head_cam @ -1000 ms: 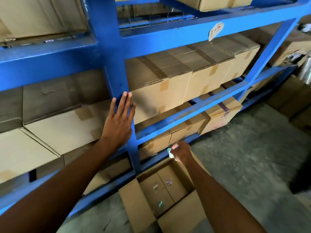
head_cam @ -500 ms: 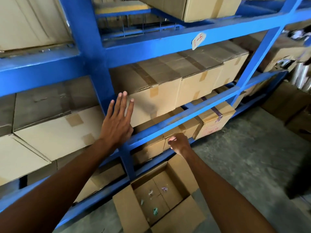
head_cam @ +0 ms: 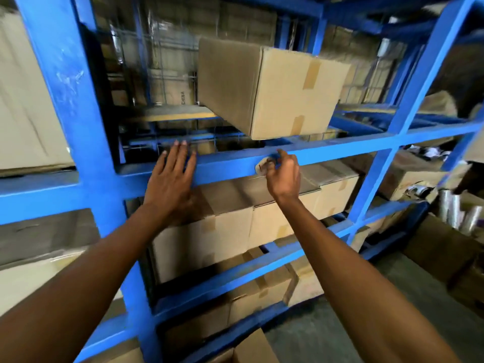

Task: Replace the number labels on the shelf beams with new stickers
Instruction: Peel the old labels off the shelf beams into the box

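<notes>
A blue shelf beam runs across the middle of the view. A white oval number label is stuck on its front face. My right hand is at the label, fingers curled and pinching its right edge, hiding most of it. My left hand lies flat on the same beam to the left, fingers spread and pointing up, holding nothing.
A blue upright post stands at the left and another upright at the right. A taped cardboard box overhangs the beam just above my right hand. More boxes fill the lower shelves. An open carton sits on the floor below.
Both hands rose from the lower shelf level to the upper beam. My left hand left the upright post; my right hand came up from the floor carton to the label. The view tilted up.
</notes>
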Demonstrator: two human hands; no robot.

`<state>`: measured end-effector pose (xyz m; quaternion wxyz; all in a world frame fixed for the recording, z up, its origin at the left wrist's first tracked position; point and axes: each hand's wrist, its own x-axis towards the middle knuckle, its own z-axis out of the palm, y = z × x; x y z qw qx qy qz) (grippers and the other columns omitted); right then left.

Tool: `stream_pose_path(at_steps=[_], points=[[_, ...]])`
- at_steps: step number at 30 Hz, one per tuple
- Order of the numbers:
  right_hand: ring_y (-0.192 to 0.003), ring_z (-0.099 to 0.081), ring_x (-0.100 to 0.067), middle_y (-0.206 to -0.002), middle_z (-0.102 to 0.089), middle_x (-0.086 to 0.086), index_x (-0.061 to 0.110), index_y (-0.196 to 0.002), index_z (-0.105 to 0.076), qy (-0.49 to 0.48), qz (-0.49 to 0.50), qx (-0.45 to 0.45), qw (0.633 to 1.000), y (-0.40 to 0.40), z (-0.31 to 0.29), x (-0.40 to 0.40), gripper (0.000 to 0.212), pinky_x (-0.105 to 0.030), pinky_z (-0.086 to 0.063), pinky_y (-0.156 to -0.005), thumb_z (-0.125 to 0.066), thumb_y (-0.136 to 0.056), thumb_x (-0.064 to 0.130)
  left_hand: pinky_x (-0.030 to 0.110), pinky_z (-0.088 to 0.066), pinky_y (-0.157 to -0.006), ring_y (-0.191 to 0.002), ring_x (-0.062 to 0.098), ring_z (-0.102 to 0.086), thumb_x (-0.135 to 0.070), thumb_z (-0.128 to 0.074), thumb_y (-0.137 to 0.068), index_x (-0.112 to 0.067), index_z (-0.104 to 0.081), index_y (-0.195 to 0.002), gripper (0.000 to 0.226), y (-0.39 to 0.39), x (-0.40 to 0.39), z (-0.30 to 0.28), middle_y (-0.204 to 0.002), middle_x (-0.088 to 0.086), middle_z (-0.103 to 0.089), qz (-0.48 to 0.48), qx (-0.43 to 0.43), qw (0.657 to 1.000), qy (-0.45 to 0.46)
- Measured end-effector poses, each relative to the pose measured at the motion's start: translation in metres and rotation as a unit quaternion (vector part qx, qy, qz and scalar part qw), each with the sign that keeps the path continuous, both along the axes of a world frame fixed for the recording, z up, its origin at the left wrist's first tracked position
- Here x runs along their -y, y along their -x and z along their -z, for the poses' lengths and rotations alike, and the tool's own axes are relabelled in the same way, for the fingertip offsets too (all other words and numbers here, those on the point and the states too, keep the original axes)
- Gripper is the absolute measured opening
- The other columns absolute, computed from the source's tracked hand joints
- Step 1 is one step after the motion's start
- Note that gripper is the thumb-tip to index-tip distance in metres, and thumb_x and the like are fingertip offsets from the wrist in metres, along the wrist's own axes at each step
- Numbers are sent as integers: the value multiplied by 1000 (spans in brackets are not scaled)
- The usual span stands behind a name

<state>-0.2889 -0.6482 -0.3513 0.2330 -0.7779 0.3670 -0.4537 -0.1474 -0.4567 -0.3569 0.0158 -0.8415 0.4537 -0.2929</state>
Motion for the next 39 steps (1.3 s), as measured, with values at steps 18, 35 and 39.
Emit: stream_pose_path(at_steps=[18,35,39], points=[[-66,-59,-17,-68,-61,2,17,-74,-58,-35,-152,-4,988,2,35,2,8,-31,-48,-64,-66,-73,14,48,-13,-116,-142,36,-17,-39,-63,-71,-5,-23,-145,90,11,1,6,-154,22,-21,-8,12,999,46],[-78,-68,-32,-79,-72,-22,-2,-73,-73,-293,-208,-232,904,24,266,-129,19,-40,-54,-75,-71,-78,17,56,-21,-111,-137,43,-27,-30,-71,-61,1,-45,-133,82,30,-121,190,-145,32,-32,-42,-44,979,-196],[-76,-62,-23,-74,-64,-11,7,-67,-66,-383,-154,-269,870,33,307,-161,15,-34,-52,-74,-74,-75,18,52,10,-114,-143,39,12,-50,-58,-76,-5,-9,-147,97,9,-139,218,-155,27,4,-45,-27,958,-281]])
